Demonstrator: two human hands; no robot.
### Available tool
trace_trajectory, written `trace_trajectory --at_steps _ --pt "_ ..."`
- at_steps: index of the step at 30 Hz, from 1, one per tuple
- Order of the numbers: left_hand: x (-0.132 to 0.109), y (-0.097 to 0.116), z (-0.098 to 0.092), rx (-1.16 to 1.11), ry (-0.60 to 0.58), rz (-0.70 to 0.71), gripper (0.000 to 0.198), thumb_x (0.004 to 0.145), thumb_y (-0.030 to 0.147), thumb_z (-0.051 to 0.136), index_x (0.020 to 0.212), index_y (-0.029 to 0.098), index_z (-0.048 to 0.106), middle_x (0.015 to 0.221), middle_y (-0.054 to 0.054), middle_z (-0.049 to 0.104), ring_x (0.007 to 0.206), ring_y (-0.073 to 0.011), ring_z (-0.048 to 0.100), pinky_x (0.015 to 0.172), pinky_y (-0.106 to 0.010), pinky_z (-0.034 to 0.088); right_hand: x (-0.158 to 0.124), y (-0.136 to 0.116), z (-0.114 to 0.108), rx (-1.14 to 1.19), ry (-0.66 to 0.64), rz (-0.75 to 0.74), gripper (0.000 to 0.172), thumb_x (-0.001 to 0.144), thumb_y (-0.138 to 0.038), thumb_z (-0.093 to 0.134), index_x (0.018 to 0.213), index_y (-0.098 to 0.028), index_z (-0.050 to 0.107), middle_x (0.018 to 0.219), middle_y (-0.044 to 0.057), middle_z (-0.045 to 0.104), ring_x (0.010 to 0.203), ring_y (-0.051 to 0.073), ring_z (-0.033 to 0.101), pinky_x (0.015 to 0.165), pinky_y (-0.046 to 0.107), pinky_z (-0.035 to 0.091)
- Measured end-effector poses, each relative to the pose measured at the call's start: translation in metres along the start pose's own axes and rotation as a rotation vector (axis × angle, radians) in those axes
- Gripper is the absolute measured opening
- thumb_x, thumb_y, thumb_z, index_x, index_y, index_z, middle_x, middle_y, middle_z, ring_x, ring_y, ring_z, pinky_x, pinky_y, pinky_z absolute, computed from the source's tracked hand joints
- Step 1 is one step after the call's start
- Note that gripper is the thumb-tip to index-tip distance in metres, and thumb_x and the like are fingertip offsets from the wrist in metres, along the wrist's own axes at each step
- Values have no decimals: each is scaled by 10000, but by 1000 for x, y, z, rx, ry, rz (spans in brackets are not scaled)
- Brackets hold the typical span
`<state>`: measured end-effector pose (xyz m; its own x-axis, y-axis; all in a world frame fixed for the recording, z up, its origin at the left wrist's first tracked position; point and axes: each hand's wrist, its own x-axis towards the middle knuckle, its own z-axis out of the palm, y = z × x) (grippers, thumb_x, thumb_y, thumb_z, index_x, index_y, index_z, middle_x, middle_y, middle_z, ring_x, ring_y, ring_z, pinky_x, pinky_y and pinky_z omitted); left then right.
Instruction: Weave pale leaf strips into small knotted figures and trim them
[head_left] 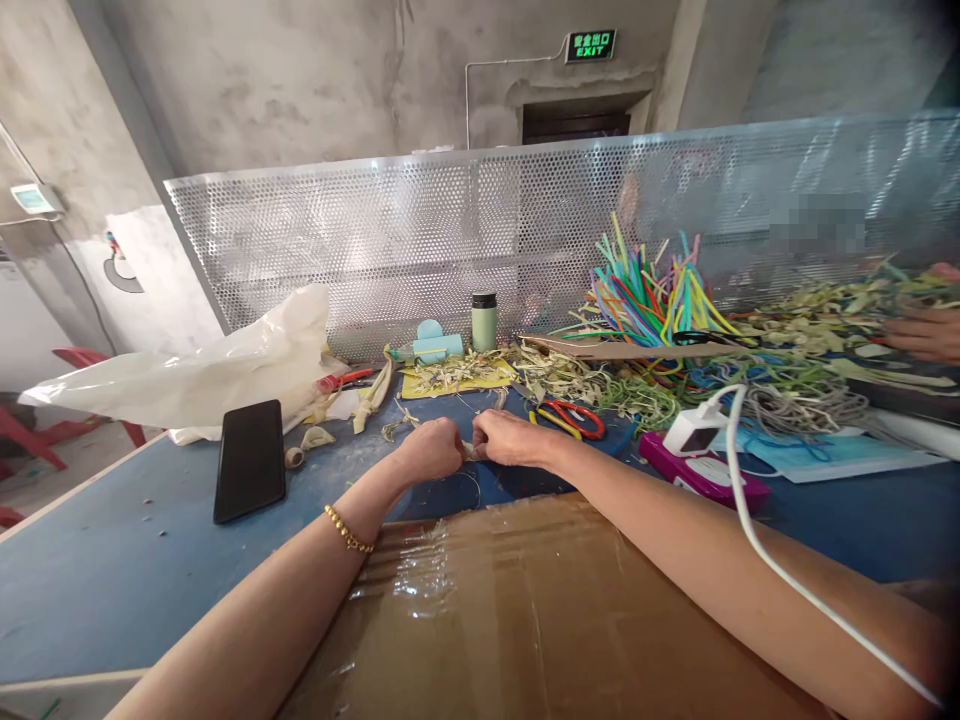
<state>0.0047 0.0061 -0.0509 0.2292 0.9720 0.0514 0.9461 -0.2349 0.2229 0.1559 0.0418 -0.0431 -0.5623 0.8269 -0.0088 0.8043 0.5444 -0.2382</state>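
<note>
My left hand (435, 448) and my right hand (506, 438) meet over the blue table (315, 555), just beyond the edge of a taped cardboard box (510, 610). Both are closed, fingertips pinched close together. A small pale piece (470, 452) shows between them, too small to name; a thin thread or wire curves beneath it. Scissors (574, 418) with red handles lie right of my right hand. Pale dried-looking strips (457, 372) are piled on a yellow sheet (420, 388) behind my hands.
On the left are a black phone (250, 460) and a plastic bag (217, 365). Behind stand a green bottle (484, 325) and colourful pipe cleaners (652, 300). A magenta power strip (705, 475) with a white cable (757, 535) lies right, near another person's hand (930, 333).
</note>
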Motion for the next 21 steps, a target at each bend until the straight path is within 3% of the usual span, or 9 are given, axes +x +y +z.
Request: trace_trajectory --at_steps 7,12,16,21 --pt "-1 -4 7 -8 95 53 246 745 107 531 902 164 711 885 -85 747 827 -217 681 671 -273 472 0 4 5 23 26 20 148 766 -267 681 847 -146 706 862 85 727 822 193 653 564 220 366" --pt "-7 2 6 109 112 176 262 776 81 501 872 158 732 920 -115 741 877 -233 681 739 -297 475 -2 4 7 5 45 23 179 790 -315 665 850 -147 689 882 102 725 851 211 656 571 233 354" --pt "-8 4 2 124 74 181 252 797 112 509 871 154 746 900 -126 743 869 -242 686 735 -302 478 -8 3 7 -8 64 11 173 809 -300 638 880 -149 681 950 118 724 900 224 657 588 242 351" --pt "-7 3 2 136 91 216 269 801 86 484 843 150 743 885 -132 741 858 -242 691 724 -296 474 -14 2 2 -32 100 -24 154 867 -243 562 843 -139 673 898 126 727 891 217 664 621 252 353"
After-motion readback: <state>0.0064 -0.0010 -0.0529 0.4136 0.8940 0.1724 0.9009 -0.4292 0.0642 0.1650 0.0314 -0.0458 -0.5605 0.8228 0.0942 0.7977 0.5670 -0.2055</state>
